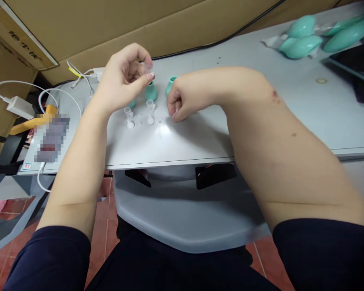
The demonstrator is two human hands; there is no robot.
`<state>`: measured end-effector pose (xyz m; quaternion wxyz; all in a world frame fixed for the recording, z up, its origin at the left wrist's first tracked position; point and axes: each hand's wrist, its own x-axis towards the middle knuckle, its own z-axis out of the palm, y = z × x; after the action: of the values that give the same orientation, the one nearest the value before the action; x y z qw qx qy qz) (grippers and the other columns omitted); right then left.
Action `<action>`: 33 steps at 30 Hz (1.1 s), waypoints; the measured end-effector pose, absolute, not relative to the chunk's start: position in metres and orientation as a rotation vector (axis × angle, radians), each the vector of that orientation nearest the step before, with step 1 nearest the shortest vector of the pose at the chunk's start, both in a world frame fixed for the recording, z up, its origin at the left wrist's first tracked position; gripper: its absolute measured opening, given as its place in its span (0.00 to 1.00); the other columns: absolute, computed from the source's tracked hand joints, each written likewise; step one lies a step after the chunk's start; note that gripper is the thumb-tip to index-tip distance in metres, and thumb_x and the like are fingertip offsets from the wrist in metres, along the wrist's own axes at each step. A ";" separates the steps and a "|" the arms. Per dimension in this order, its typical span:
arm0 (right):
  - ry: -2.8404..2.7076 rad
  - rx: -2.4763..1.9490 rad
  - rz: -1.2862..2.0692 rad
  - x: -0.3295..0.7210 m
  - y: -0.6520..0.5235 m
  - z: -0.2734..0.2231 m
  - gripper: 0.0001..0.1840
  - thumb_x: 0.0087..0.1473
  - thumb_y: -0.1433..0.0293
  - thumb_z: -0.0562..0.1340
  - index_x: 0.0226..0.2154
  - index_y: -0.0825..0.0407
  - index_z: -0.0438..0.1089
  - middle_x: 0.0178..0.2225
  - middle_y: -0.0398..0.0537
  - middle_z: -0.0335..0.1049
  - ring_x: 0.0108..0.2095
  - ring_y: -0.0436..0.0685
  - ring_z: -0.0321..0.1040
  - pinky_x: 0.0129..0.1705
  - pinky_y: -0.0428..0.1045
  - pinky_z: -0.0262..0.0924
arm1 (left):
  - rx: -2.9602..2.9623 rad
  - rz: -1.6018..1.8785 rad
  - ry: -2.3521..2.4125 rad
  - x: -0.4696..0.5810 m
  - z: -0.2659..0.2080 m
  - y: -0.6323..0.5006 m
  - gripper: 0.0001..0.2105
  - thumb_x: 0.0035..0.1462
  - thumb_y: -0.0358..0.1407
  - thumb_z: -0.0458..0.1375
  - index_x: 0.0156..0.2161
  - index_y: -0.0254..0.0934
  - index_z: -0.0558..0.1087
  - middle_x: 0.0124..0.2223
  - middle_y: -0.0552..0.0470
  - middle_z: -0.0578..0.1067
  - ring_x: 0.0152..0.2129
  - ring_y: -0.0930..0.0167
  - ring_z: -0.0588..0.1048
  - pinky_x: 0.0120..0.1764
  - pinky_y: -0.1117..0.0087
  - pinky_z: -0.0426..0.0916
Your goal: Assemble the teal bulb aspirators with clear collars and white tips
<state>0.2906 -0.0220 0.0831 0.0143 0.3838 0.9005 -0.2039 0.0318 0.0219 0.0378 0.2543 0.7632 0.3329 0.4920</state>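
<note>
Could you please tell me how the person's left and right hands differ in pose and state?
The left hand appears raised above the tabletop, while the right hand is lower, nearer its surface. The left hand pinches a translucent piece; whether the right hand holds anything is hidden. The left hand is by the middle turquoise pot, the right hand partly covers the rightmost one. Both are bare and curled inward.

Pinches a clear piece (148,69) in the left hand (124,76), just over a teal vessel (151,93) on the grey desk (267,109). Curls the right hand (188,96) partly in front of a second teal vessel (170,85), with any hold hidden. Has two small clear cups (150,106) near the hands and rounded teal pieces (301,46) well apart at far right.
</note>
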 end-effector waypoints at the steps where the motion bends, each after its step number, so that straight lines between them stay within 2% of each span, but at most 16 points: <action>1: 2.760 1.206 -0.617 0.288 -0.021 0.081 0.12 0.55 0.82 0.79 0.30 0.48 0.84 0.25 0.38 0.77 0.24 0.53 0.68 0.30 0.51 0.55 | 2.059 1.301 0.905 0.031 0.035 0.022 0.22 0.37 0.55 0.81 0.34 0.56 0.79 0.28 0.50 0.77 0.25 0.55 0.76 0.28 0.51 0.67; 4: 2.723 1.208 -0.607 0.287 -0.019 0.081 0.09 0.55 0.75 0.80 0.32 0.46 0.85 0.28 0.39 0.80 0.26 0.56 0.71 0.30 0.53 0.58 | 2.040 1.247 0.900 0.029 0.028 0.022 0.24 0.41 0.61 0.81 0.35 0.53 0.77 0.33 0.50 0.81 0.32 0.55 0.80 0.37 0.47 0.76; 7: 2.842 1.211 -0.625 0.296 -0.020 0.087 0.04 0.59 0.68 0.79 0.33 0.46 0.85 0.28 0.43 0.80 0.27 0.59 0.73 0.32 0.56 0.60 | 1.984 1.286 0.867 0.031 0.030 0.016 0.26 0.39 0.63 0.82 0.33 0.51 0.78 0.35 0.51 0.84 0.31 0.58 0.80 0.38 0.47 0.78; 9: 3.033 1.246 -0.702 0.301 -0.022 0.092 0.07 0.61 0.63 0.77 0.33 0.47 0.84 0.29 0.47 0.80 0.31 0.63 0.74 0.37 0.58 0.63 | 1.971 1.336 0.865 0.033 0.035 0.008 0.24 0.41 0.61 0.83 0.32 0.51 0.80 0.35 0.52 0.85 0.29 0.60 0.80 0.36 0.50 0.78; 12: 3.217 1.386 -1.057 0.300 -0.028 0.096 0.12 0.57 0.56 0.79 0.39 0.43 0.85 0.37 0.52 0.84 0.43 0.70 0.79 0.45 0.61 0.69 | 1.988 1.371 0.858 0.037 0.041 -0.001 0.19 0.44 0.57 0.84 0.33 0.53 0.84 0.34 0.52 0.85 0.27 0.59 0.80 0.33 0.52 0.77; 14: 3.156 1.516 -1.333 0.294 -0.032 0.096 0.21 0.52 0.53 0.82 0.46 0.41 0.86 0.44 0.53 0.87 0.53 0.75 0.79 0.51 0.62 0.72 | 1.994 1.381 0.816 0.037 0.040 -0.001 0.19 0.44 0.59 0.84 0.33 0.55 0.85 0.33 0.52 0.85 0.27 0.57 0.81 0.31 0.51 0.77; 16: 3.082 1.609 -1.481 0.288 -0.034 0.093 0.27 0.49 0.53 0.83 0.51 0.40 0.86 0.49 0.52 0.88 0.58 0.78 0.78 0.56 0.64 0.73 | 1.967 1.380 0.762 0.037 0.037 0.004 0.22 0.42 0.63 0.84 0.34 0.56 0.85 0.32 0.52 0.85 0.27 0.55 0.82 0.32 0.48 0.79; 19: 3.152 1.513 -1.630 0.285 -0.031 0.087 0.21 0.49 0.54 0.85 0.43 0.41 0.85 0.50 0.50 0.88 0.54 0.74 0.81 0.59 0.64 0.76 | 1.907 1.336 0.693 0.036 0.032 0.011 0.24 0.38 0.62 0.86 0.34 0.55 0.84 0.33 0.53 0.85 0.30 0.55 0.83 0.36 0.48 0.82; 22: 3.235 1.299 -1.768 0.286 -0.025 0.081 0.18 0.51 0.54 0.85 0.37 0.39 0.82 0.48 0.47 0.87 0.50 0.71 0.82 0.60 0.64 0.77 | 1.888 1.302 0.687 0.035 0.033 0.010 0.22 0.48 0.57 0.85 0.38 0.49 0.85 0.37 0.50 0.87 0.34 0.58 0.84 0.41 0.50 0.83; 23: 3.228 1.287 -1.790 0.287 -0.024 0.079 0.18 0.51 0.53 0.85 0.37 0.38 0.82 0.48 0.46 0.87 0.51 0.71 0.81 0.61 0.64 0.77 | 1.882 1.303 0.696 0.034 0.034 0.009 0.22 0.51 0.56 0.84 0.40 0.46 0.85 0.39 0.48 0.87 0.35 0.58 0.85 0.43 0.49 0.83; 26: 3.186 1.396 -1.767 0.287 -0.024 0.077 0.20 0.52 0.48 0.84 0.41 0.37 0.84 0.51 0.46 0.87 0.54 0.72 0.81 0.64 0.65 0.76 | 1.854 1.292 0.673 0.034 0.036 0.007 0.29 0.37 0.61 0.88 0.37 0.47 0.84 0.34 0.49 0.85 0.29 0.57 0.82 0.37 0.48 0.81; 30: 3.214 1.488 -1.633 0.284 -0.026 0.073 0.22 0.56 0.42 0.78 0.45 0.35 0.85 0.52 0.41 0.88 0.55 0.69 0.81 0.63 0.62 0.78 | 1.851 1.276 0.723 0.037 0.036 0.004 0.24 0.44 0.61 0.85 0.37 0.52 0.84 0.34 0.51 0.86 0.31 0.56 0.84 0.38 0.47 0.82; 33: 3.315 1.456 -1.520 0.281 -0.025 0.069 0.18 0.58 0.48 0.78 0.44 0.39 0.83 0.52 0.43 0.88 0.54 0.67 0.82 0.60 0.59 0.78 | 1.869 1.315 0.771 0.039 0.033 0.003 0.25 0.43 0.63 0.84 0.36 0.52 0.83 0.33 0.51 0.85 0.29 0.56 0.84 0.37 0.45 0.83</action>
<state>0.2812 -0.0250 0.0693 -0.3825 0.3427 0.7799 -0.3577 0.0391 0.0026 0.0327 0.3568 0.7240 0.2987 0.5092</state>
